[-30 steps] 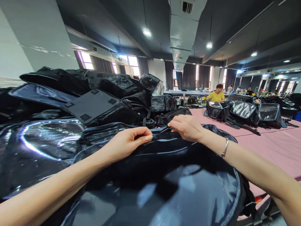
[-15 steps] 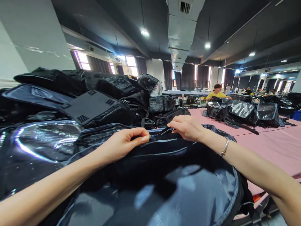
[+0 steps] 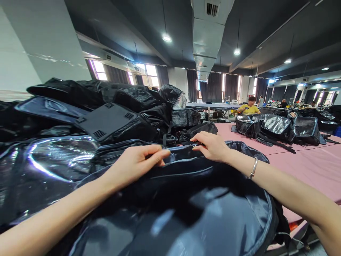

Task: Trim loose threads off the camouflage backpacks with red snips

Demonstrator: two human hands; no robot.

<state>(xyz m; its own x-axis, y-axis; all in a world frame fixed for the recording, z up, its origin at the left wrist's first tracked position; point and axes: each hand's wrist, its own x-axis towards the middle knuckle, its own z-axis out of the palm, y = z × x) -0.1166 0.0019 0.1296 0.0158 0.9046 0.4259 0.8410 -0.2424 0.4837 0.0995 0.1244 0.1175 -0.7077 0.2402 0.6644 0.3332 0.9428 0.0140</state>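
A large black bag [image 3: 223, 217] lies wide open before me, its dark, glossy lining facing up. Along its far inner side runs a zipper [image 3: 183, 160]. My left hand [image 3: 141, 160] is at the far edge, thumb against curled fingers; whatever lies between them is too small to make out. To the right, my right hand [image 3: 211, 146] bends its fingers over the same edge. A small shiny metal piece [image 3: 195, 145] shows between its thumb and forefinger; its kind is unclear. The two hands are a short gap apart.
Black bags [image 3: 106, 121] are piled high at the left and behind. A bag with a clear glossy panel [image 3: 61, 156] lies close at left. Several bags [image 3: 277, 124] stand on the pink-covered table [image 3: 314, 167], where a person in yellow [image 3: 249, 107] works.
The thin dark item stretching between my hands no longer shows. My left thumb and fingers have loosened slightly, and my right fingers have spread a little. The view has shifted slightly left.
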